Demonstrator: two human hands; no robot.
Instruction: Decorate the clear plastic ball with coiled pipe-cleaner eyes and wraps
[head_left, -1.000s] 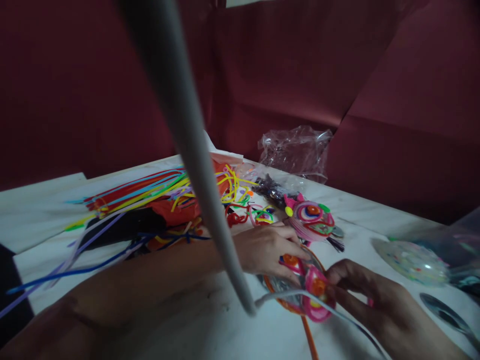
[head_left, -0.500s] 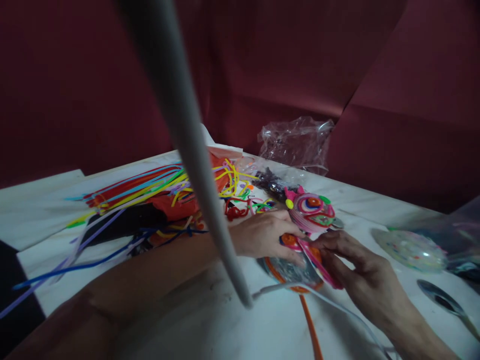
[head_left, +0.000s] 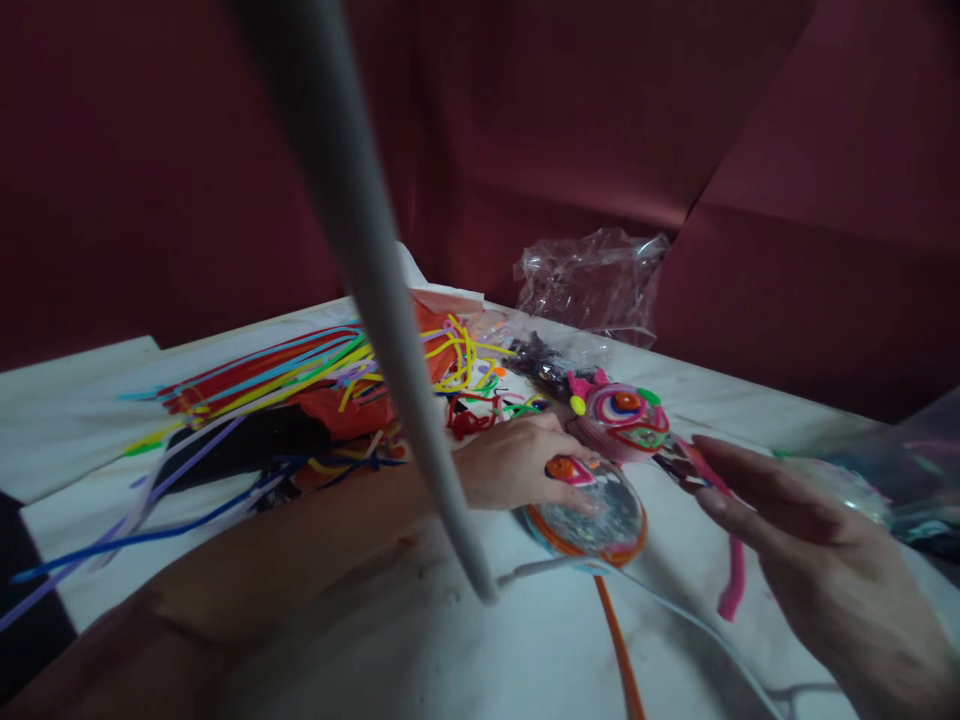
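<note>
My left hand grips the left edge of a clear round disc with an orange rim. An orange button-like eye with a pink and white outline lies at the disc's upper left, by my fingers. Off to the right, my right hand pinches a fuzzy pink pipe cleaner, one end hanging below the fingers. Behind both hands sits a round pink decorated face with an orange eye and a green mouth. An orange pipe cleaner runs from under the disc towards me.
Many coloured pipe cleaners spread over the left of the white table. A crumpled clear bag stands at the back. A blurred grey rod crosses the view, and a thin white cable passes the disc. Another clear plastic bag lies at right.
My right hand has drawn away to the right from the disc, taking the pink pipe cleaner with it. More of the disc's clear top shows. My left hand stays on the disc.
</note>
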